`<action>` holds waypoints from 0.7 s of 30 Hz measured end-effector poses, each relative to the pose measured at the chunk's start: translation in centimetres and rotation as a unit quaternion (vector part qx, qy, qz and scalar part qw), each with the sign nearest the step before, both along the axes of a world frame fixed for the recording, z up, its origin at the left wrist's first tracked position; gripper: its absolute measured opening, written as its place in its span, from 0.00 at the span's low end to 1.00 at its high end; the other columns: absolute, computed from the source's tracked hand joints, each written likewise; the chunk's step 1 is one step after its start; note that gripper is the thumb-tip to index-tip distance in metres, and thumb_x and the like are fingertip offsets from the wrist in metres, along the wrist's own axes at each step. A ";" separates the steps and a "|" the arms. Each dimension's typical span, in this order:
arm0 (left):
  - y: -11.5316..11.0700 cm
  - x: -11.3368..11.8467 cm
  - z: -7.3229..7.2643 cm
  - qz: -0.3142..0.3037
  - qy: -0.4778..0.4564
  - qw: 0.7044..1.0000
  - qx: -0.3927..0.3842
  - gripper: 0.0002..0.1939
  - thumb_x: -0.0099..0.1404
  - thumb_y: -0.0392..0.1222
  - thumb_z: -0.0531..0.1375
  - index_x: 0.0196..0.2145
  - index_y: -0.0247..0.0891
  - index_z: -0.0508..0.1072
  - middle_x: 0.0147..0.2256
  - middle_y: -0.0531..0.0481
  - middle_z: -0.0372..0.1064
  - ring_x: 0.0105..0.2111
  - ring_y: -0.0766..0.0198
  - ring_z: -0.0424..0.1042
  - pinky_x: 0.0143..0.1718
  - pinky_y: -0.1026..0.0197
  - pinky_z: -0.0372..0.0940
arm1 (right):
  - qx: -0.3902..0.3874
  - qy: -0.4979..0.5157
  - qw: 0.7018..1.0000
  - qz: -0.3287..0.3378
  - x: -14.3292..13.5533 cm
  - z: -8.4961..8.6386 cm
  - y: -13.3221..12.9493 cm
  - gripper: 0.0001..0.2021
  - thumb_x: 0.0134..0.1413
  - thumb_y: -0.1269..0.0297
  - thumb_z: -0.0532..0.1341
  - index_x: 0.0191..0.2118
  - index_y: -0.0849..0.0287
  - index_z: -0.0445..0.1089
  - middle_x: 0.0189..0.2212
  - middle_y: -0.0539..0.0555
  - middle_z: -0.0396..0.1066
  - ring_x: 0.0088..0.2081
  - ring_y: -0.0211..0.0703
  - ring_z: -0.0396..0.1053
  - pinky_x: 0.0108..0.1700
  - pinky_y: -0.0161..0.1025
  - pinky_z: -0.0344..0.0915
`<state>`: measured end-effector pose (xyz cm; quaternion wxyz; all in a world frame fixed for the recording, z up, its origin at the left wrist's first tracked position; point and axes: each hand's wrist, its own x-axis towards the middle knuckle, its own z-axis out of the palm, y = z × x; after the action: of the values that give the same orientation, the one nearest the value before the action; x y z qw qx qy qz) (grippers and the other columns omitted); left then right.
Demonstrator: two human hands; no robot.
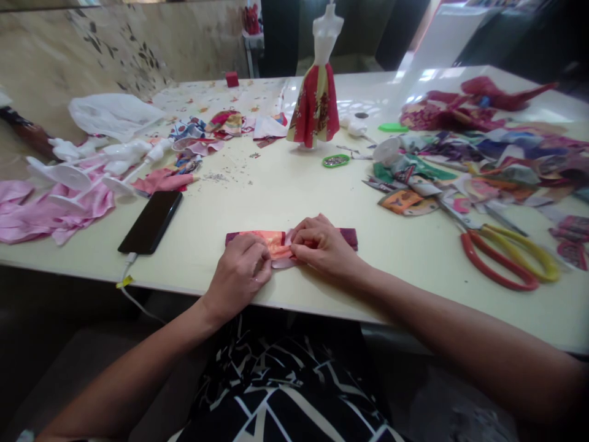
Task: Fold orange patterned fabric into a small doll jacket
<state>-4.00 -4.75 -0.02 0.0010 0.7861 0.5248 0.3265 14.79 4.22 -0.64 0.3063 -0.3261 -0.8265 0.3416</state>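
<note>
A strip of fabric (277, 244), orange in the middle and dark purple-red at both ends, lies near the front edge of the table. My left hand (243, 264) is closed on the strip's left part, fingers curled and pressed together. From the right, my right hand (319, 242) pinches the same fabric between thumb and fingers. A paler pinkish layer shows along its lower edge between the hands. Whether a pin or needle is in my fingers is too small to tell. Farther back stands a small white mannequin (326, 37) wearing a red and yellow skirt (317, 104).
Left of my hands are a black phone (151, 222) on a cable, white mannequin pieces (76, 175) and pink cloth (27, 212). Big scissors (499, 261) lie at right by heaped fabric scraps (497, 153). A green pin dish (335, 161) sits mid-table; loose pins (218, 177) lie leftward.
</note>
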 end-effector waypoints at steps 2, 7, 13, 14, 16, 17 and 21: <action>-0.1 0.0 0.0 -0.006 -0.012 1.000 0.005 0.06 0.63 0.27 0.58 0.32 0.37 0.69 0.35 0.48 0.66 0.39 0.61 0.66 0.42 0.56 0.66 | 0.003 -0.009 1.000 0.001 0.0 0.1 -0.1 0.13 0.49 0.77 0.62 0.18 0.58 0.65 0.31 0.48 0.71 0.38 0.42 0.67 0.55 0.51 0.53; -0.3 -0.2 0.1 0.014 -0.006 1.000 0.005 0.05 0.63 0.28 0.59 0.31 0.36 0.69 0.36 0.47 0.63 0.39 0.60 0.65 0.42 0.54 0.66 | 0.010 -0.004 1.000 0.000 0.0 0.2 -0.1 0.15 0.48 0.76 0.64 0.17 0.58 0.64 0.30 0.48 0.71 0.37 0.42 0.66 0.53 0.50 0.54; -0.2 0.1 0.3 0.019 0.007 1.000 0.004 0.02 0.64 0.33 0.60 0.32 0.36 0.71 0.34 0.47 0.65 0.37 0.59 0.65 0.41 0.53 0.65 | 0.018 0.003 1.000 0.006 0.0 0.0 0.0 0.15 0.49 0.76 0.64 0.17 0.58 0.64 0.30 0.47 0.72 0.37 0.42 0.66 0.52 0.50 0.54; -0.1 0.3 0.3 0.022 0.018 1.000 0.002 0.01 0.63 0.35 0.61 0.33 0.36 0.71 0.34 0.47 0.65 0.37 0.59 0.65 0.41 0.52 0.65 | 0.020 0.002 1.000 0.009 0.0 0.0 0.0 0.15 0.50 0.76 0.64 0.17 0.58 0.64 0.30 0.47 0.72 0.37 0.42 0.66 0.52 0.50 0.54; 0.2 0.7 0.2 0.028 0.049 0.998 -0.009 0.04 0.63 0.39 0.62 0.34 0.36 0.72 0.34 0.47 0.66 0.37 0.58 0.65 0.42 0.51 0.65 | 0.018 -0.002 1.000 0.012 0.1 0.0 0.0 0.14 0.51 0.75 0.64 0.18 0.58 0.64 0.30 0.47 0.72 0.37 0.42 0.66 0.52 0.50 0.54; 0.4 0.9 0.1 0.031 0.060 0.998 -0.016 0.05 0.63 0.40 0.63 0.34 0.36 0.72 0.34 0.47 0.66 0.37 0.57 0.65 0.42 0.51 0.65 | 0.016 -0.005 1.000 0.012 0.1 0.1 0.0 0.15 0.51 0.75 0.64 0.18 0.58 0.64 0.31 0.47 0.72 0.37 0.42 0.66 0.52 0.50 0.53; 0.9 1.4 -0.3 0.039 0.062 0.996 -0.047 0.05 0.64 0.35 0.60 0.29 0.36 0.70 0.32 0.48 0.66 0.36 0.59 0.66 0.41 0.54 0.65 | 0.005 -0.012 1.000 0.000 0.1 0.2 -0.1 0.14 0.51 0.74 0.64 0.18 0.58 0.64 0.31 0.48 0.71 0.37 0.43 0.66 0.53 0.49 0.53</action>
<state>-2.64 -3.88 -0.32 -0.0078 0.7830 0.5688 0.2517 14.88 4.13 -0.44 0.2978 -0.3287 -0.8319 0.3335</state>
